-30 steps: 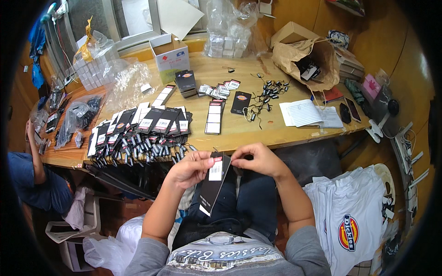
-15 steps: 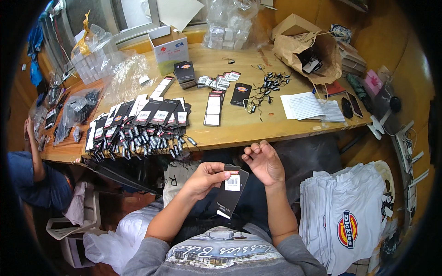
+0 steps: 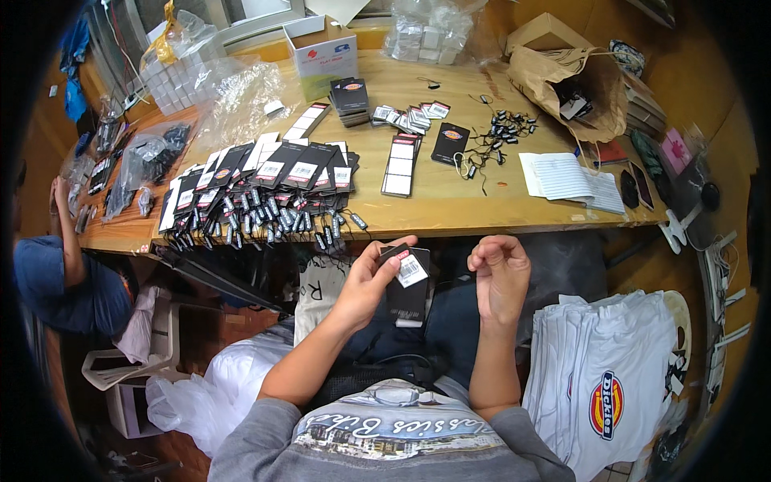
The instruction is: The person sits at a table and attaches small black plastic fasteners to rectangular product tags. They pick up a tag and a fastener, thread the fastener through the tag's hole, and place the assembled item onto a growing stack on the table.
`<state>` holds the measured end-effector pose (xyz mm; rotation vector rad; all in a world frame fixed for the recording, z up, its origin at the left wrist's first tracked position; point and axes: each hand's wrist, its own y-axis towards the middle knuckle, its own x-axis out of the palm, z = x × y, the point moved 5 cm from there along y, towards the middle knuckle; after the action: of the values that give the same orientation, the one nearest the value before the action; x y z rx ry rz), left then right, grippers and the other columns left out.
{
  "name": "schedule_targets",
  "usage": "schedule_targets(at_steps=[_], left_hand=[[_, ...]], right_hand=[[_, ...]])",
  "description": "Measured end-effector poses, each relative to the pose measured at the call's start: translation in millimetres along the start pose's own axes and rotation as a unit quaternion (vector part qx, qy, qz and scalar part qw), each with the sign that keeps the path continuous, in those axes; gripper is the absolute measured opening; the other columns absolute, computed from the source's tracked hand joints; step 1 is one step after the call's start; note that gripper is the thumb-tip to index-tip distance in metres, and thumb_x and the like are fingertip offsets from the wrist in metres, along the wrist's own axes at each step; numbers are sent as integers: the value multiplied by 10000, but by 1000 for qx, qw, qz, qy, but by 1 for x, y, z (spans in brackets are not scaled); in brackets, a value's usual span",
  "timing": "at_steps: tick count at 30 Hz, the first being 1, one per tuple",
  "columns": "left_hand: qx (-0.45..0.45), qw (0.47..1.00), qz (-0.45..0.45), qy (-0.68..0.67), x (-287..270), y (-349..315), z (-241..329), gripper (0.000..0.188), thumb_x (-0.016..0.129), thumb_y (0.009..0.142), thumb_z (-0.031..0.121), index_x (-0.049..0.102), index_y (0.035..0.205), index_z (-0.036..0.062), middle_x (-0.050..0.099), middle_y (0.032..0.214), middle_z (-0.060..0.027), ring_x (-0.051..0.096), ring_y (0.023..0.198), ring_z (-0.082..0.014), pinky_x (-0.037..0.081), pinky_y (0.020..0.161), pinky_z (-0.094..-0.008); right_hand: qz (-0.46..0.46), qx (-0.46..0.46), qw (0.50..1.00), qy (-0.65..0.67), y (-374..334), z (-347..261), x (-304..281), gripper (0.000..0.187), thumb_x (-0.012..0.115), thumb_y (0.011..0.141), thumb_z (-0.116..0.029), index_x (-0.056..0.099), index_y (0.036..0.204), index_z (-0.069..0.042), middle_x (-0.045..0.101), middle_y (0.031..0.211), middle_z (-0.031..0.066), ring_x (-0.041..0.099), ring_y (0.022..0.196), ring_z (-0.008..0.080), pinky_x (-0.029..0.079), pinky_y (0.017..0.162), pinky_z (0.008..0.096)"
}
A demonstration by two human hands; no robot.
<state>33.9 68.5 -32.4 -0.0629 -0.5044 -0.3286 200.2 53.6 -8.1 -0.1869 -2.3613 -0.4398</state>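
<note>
My left hand [image 3: 365,281] pinches black hang tags [image 3: 409,301] near their top, thumb over the front one, which bears a white barcode sticker [image 3: 412,271]. To the right, my right hand [image 3: 501,277] is raised with its fingers curled together; whether something small is between them I cannot make out. Ahead on the table lies a spread pile of black and white tags [image 3: 301,173], its string fasteners [image 3: 277,218] dangling over the front edge. Beside it are a stack of white-faced tags [image 3: 399,167], a single black tag [image 3: 451,145] and loose black string fasteners [image 3: 507,128].
A stack of black tags [image 3: 350,98] and small barcode tags [image 3: 414,118] sit near a white-green box [image 3: 323,60]. Farther right are a brown paper bag [image 3: 554,84] and an open notebook [image 3: 558,178]. White shirts [image 3: 562,353] are stacked at lower right; another person [image 3: 72,273] sits at left.
My left hand has risen toward the table edge with the tags, which now hang more upright and overlap. My right hand has moved slightly right, its fingers drawn closer together. The view has shifted.
</note>
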Motion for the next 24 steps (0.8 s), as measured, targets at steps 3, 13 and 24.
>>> schedule_targets(at_steps=[3, 13, 24], left_hand=[[-22, 995, -29, -97, 10, 0, 0, 228, 464, 814, 65, 362, 1013, 20, 500, 1048, -198, 544, 893, -228, 454, 755, -309], [184, 947, 154, 216, 4, -14, 20, 275, 659, 652, -5, 470, 852, -17, 559, 798, -61, 538, 704, -79, 440, 632, -191], [305, 878, 102, 354, 18, -24, 34, 182, 636, 642, -49, 548, 800, -29, 603, 719, -94, 591, 646, -133, 469, 579, -216]], right_hand=[[-14, 24, 994, -109, -10, 3, 9, 115, 565, 715, 47, 572, 829, 56, 585, 746, 121, 574, 636, 159, 484, 602, 245], [-52, -110, 918, -378, -25, 8, 33, 106, 635, 650, 37, 549, 706, 14, 510, 787, 53, 479, 644, 73, 400, 557, 169], [-87, -19, 963, -256, -25, 18, 33, 82, 580, 677, 80, 529, 719, 31, 505, 891, 85, 501, 793, 100, 407, 689, 197]])
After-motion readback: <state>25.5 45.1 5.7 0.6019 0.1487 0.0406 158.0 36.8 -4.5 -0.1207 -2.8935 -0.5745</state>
